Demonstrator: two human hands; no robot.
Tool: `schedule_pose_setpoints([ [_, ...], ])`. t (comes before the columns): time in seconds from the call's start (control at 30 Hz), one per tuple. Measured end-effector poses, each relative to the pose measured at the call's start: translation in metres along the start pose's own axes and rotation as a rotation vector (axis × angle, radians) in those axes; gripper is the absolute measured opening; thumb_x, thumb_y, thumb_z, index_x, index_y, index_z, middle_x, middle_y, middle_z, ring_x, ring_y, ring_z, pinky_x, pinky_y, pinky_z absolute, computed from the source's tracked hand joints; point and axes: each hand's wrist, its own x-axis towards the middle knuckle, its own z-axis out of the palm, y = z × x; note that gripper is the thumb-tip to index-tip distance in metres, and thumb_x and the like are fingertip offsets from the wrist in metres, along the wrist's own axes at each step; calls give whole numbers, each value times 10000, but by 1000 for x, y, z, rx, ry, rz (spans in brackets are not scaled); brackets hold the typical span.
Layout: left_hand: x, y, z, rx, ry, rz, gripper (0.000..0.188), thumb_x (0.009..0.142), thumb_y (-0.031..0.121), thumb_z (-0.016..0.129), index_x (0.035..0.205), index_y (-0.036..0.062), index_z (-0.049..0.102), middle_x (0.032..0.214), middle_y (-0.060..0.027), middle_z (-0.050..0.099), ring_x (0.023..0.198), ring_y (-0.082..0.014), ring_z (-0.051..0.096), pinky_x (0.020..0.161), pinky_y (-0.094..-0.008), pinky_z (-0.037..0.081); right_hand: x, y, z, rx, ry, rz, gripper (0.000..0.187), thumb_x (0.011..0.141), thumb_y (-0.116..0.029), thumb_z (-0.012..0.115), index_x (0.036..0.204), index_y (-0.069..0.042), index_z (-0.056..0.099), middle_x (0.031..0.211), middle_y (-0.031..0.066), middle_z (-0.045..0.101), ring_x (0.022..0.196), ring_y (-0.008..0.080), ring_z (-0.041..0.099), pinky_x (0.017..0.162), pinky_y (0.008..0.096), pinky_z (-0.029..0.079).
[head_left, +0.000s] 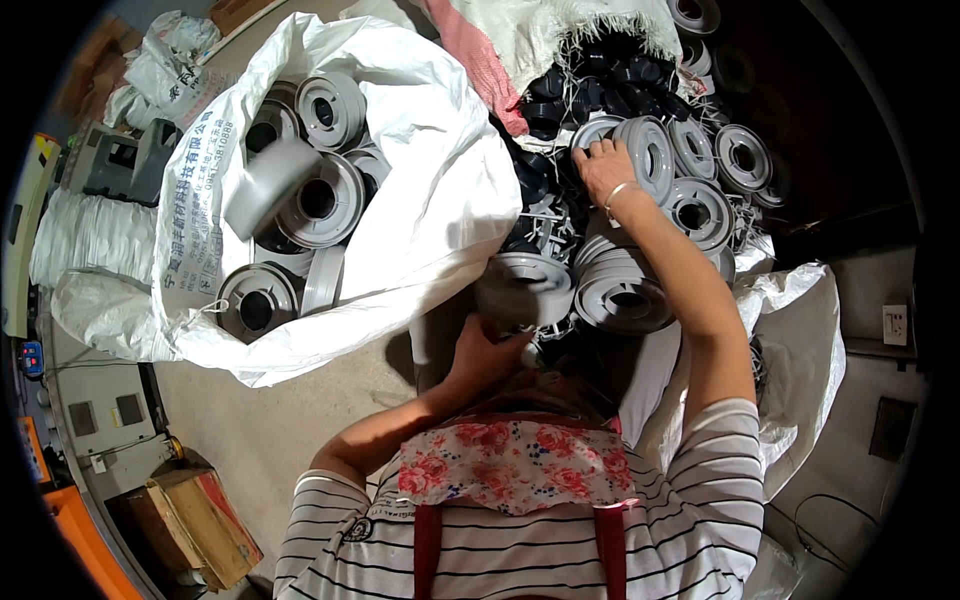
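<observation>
My left hand (488, 352) is low in the middle, its fingers closed at the lower edge of a grey flanged plastic ring (525, 285), which is slightly smeared by motion. Farther off, my right hand (607, 170) reaches into the pile, fingers bent over the rim of another grey ring (598, 128); its fingertips are partly hidden. Beside that hand stand more grey rings (652, 160), some on edge and some lying flat. On the left, a white woven sack (430, 150) lies open with several grey rings (318, 200) inside. One grey ring (270, 185) above them is blurred by motion.
Behind the pile, a frayed white and red sack (465, 50) spills black plastic parts (620, 85). Another white sack (810, 350) stands at the right. A cardboard box (200, 525) and grey machinery (105, 410) are at the left, and a loose cable (810, 540) lies lower right.
</observation>
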Motion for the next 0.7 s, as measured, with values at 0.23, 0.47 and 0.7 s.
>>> schedule_pose_setpoints([
  [0.23,42,27,2,603,236,1047,610,632,107,703,1205,55,499,1163,-158,519,1071,-339,500,898,-428,398,-66,-12,-70,1332,186,282,566,654,-401,795,981,9,583,819,151,621,833,230,590,798,306,452],
  [0.47,65,47,-28,538,-297,676,448,572,214,736,928,24,541,838,-167,648,799,-309,642,694,-407,501,-136,-5,-113,1630,244,202,333,652,-171,823,789,-11,565,1072,135,608,911,182,585,836,290,463],
  [0.7,-2,53,-61,-679,-247,205,336,903,252,527,974,-69,600,878,-128,644,796,-207,630,682,-309,518,-171,-74,-111,1231,446,72,634,639,-276,796,1159,-35,524,1071,160,525,1010,311,528,905,363,430],
])
